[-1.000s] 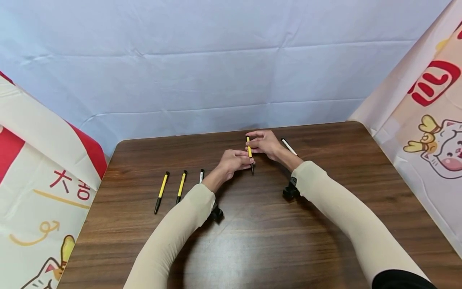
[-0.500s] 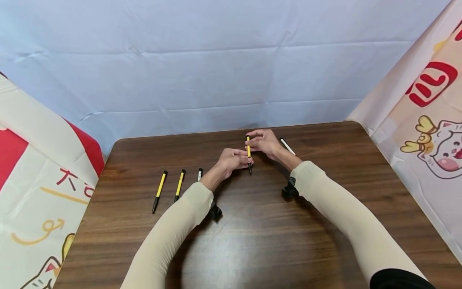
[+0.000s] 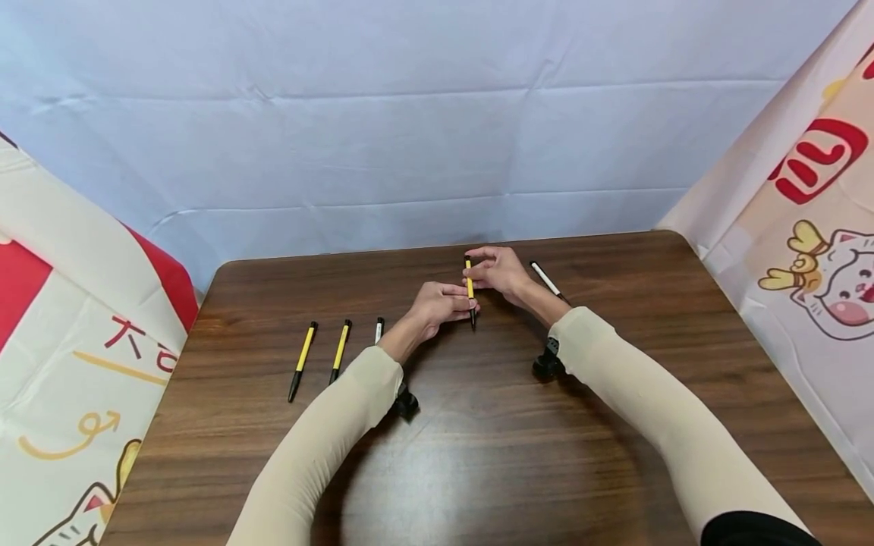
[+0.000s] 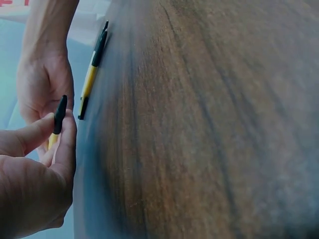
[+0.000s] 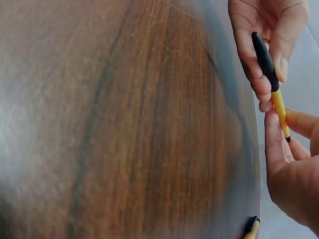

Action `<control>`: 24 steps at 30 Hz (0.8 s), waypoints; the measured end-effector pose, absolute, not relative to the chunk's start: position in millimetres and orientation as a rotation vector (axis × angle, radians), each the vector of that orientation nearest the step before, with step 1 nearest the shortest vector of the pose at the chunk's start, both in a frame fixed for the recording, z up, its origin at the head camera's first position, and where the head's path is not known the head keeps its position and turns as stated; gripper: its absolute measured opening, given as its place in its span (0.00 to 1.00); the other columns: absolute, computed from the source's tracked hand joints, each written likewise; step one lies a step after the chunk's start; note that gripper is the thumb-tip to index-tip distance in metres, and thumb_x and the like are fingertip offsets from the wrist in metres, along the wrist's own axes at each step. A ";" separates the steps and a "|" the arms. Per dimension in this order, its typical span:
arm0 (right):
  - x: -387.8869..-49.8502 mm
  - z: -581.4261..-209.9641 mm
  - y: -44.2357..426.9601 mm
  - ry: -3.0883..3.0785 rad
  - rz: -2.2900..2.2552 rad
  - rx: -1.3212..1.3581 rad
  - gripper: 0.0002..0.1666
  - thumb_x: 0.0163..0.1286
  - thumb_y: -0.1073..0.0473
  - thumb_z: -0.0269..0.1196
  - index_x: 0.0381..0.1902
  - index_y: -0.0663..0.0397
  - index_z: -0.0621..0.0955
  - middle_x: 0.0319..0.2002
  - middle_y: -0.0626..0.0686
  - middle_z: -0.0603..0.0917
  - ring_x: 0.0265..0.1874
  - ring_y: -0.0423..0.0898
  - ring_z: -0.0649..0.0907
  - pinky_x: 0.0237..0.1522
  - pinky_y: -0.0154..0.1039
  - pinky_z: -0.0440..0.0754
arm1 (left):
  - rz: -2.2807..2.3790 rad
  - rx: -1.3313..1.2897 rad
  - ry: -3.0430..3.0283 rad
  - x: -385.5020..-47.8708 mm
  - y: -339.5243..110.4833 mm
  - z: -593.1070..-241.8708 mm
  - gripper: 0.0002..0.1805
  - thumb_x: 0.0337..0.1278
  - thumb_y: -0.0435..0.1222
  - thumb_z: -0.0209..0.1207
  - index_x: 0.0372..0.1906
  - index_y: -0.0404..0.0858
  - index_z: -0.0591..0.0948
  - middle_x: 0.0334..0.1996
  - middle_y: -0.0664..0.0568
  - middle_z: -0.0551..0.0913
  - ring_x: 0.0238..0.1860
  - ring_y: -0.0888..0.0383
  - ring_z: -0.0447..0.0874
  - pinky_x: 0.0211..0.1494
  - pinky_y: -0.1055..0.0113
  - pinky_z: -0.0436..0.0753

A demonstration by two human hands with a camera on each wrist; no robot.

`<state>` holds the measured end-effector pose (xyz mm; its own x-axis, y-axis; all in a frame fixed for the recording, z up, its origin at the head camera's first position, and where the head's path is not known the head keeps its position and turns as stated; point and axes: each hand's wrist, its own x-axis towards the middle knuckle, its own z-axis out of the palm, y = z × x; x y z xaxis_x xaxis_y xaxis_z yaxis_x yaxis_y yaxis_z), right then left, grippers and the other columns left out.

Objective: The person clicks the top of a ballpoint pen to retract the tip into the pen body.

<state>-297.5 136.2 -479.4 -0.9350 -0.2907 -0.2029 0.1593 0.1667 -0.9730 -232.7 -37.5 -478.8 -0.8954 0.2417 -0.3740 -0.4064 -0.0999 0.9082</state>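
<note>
A yellow-and-black pen (image 3: 470, 282) is held by both hands above the far middle of the table, its black tip toward me. My left hand (image 3: 435, 309) pinches it near the black grip between thumb and fingers. At its other end, my right hand (image 3: 501, 271) pinches the yellow barrel close to the black end. The right wrist view has the pen (image 5: 278, 105) at full length, spanning both hands. A white-looking pen (image 3: 546, 279) lies just right of my right hand, partly hidden by that wrist; from the left wrist view this pen (image 4: 90, 82) looks yellow and black.
On the left of the brown wooden table (image 3: 478, 440) lie a yellow-and-black pen (image 3: 303, 362), a second yellow pen (image 3: 341, 349) and a white-and-black pen (image 3: 379, 330). My left sleeve covers parts of the latter two. A pale cloth (image 3: 410, 152) hangs behind the table's far edge.
Both hands keep the same hold on the pen and stay almost still. The whole view has shifted slightly.
</note>
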 end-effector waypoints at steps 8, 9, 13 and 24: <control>-295.7 -478.3 135.5 2.081 -1.838 -0.113 0.32 0.73 0.71 0.69 0.73 0.64 0.75 0.49 0.68 0.89 0.36 0.46 0.92 0.49 0.44 0.91 | 2.024 -0.168 1.759 -232.0 -40.5 -477.8 0.20 0.68 0.21 0.65 0.62 0.18 0.79 0.41 0.37 0.91 0.40 0.54 0.93 0.52 0.61 0.91; -295.4 -477.6 135.3 2.080 -1.839 -0.115 0.32 0.73 0.70 0.69 0.73 0.64 0.75 0.50 0.69 0.88 0.37 0.46 0.92 0.49 0.44 0.91 | 2.024 -0.164 1.759 -231.7 -40.8 -477.5 0.21 0.68 0.21 0.65 0.62 0.18 0.79 0.43 0.35 0.91 0.40 0.54 0.93 0.53 0.61 0.91; -294.4 -475.8 134.8 2.074 -1.841 -0.120 0.32 0.73 0.70 0.68 0.73 0.63 0.75 0.53 0.73 0.86 0.38 0.47 0.92 0.48 0.43 0.91 | 2.027 -0.154 1.742 -230.3 -42.1 -475.3 0.21 0.68 0.21 0.64 0.63 0.18 0.78 0.52 0.28 0.87 0.40 0.55 0.93 0.54 0.60 0.90; -288.3 -470.1 129.9 2.062 -1.839 -0.147 0.33 0.74 0.71 0.68 0.74 0.66 0.73 0.54 0.74 0.86 0.39 0.49 0.92 0.51 0.47 0.91 | 1.998 -0.136 1.752 -223.6 -50.1 -466.6 0.20 0.68 0.22 0.65 0.62 0.19 0.79 0.52 0.30 0.88 0.43 0.53 0.94 0.52 0.60 0.91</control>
<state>-288.3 129.9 -470.1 -0.9251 -0.3199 -0.2046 0.1668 0.1419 -0.9757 -223.6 -50.1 -466.6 -0.8818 0.2837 -0.3768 -0.4106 -0.0689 0.9092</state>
